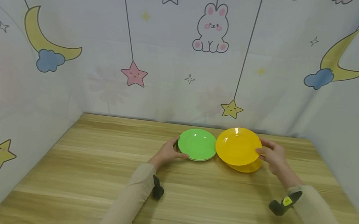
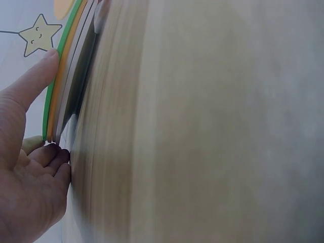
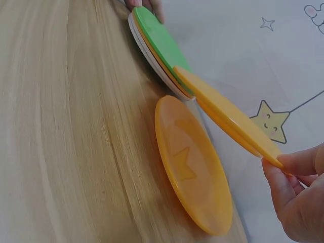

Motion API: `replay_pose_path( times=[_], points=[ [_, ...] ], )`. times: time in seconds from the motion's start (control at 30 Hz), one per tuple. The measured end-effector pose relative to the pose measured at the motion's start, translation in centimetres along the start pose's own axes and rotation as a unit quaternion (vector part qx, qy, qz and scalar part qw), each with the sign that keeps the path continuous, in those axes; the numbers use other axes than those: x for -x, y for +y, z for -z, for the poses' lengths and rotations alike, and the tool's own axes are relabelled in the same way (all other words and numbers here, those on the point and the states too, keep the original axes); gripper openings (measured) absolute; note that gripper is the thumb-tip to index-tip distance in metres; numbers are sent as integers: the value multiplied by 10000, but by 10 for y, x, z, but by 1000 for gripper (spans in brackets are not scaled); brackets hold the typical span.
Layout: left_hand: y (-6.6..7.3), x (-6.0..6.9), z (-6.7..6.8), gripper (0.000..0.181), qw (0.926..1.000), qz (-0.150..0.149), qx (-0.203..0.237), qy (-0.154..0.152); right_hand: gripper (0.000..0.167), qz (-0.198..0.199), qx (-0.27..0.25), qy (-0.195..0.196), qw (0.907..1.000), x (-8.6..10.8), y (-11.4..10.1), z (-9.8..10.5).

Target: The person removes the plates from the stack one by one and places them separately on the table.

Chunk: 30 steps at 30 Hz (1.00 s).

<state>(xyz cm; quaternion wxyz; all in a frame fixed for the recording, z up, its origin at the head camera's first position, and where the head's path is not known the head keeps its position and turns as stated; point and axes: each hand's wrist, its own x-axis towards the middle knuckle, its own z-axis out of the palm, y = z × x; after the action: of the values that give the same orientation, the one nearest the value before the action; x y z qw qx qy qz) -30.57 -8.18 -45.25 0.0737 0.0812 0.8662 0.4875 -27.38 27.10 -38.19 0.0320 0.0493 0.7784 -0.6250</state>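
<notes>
My left hand grips the near-left edge of a plate stack, with its thumb on the rim and fingers at the side. The green plate lies on top. Beneath it, in the left wrist view, show an orange plate and whitish plates. My right hand pinches the right rim of a yellow plate and holds it raised and tilted. Its far end overlaps the green plate's edge in the right wrist view; whether they touch, I cannot tell. Below it, another yellow plate rests on the table.
The wood-grained table runs back to a pale cloth backdrop printed with stars, moons and a rabbit. Cloth also hangs at both sides. A dark wrist camera sits on the left wrist, another camera on the right.
</notes>
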Motion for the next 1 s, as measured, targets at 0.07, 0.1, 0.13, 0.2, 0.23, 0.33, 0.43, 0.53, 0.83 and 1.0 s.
replay_pose_path(
  times=[0.07,0.1,0.13,0.2,0.23,0.33,0.43,0.53,0.83,1.0],
  points=[
    [0,0,0,97,10000,24,3,-8,57,14,-13,-17,10000,1,1,3],
    [-1,0,0,97,10000,24,14,-13,57,14,-57,-19,10000,2,1,5],
    [-1,0,0,97,10000,22,20,-14,57,11,-90,-25,10000,3,1,7],
    [-1,0,1,97,10000,19,30,-20,58,24,-153,-36,9999,4,2,10],
    [-1,0,1,97,10000,20,21,-20,59,28,-176,-33,9998,4,2,12],
    [-1,1,1,97,10000,21,21,-22,59,28,-197,-24,9998,5,4,18],
    [0,1,2,98,10000,21,19,-29,60,8,-231,14,9997,7,6,24],
    [1,1,2,98,10000,9,28,-34,61,23,-268,21,9996,8,8,30],
    [2,2,2,97,10000,36,31,-49,65,113,-460,81,9988,16,16,48],
    [3,3,2,97,10000,45,63,-51,69,-4,-829,177,9964,18,22,60]
  ],
)
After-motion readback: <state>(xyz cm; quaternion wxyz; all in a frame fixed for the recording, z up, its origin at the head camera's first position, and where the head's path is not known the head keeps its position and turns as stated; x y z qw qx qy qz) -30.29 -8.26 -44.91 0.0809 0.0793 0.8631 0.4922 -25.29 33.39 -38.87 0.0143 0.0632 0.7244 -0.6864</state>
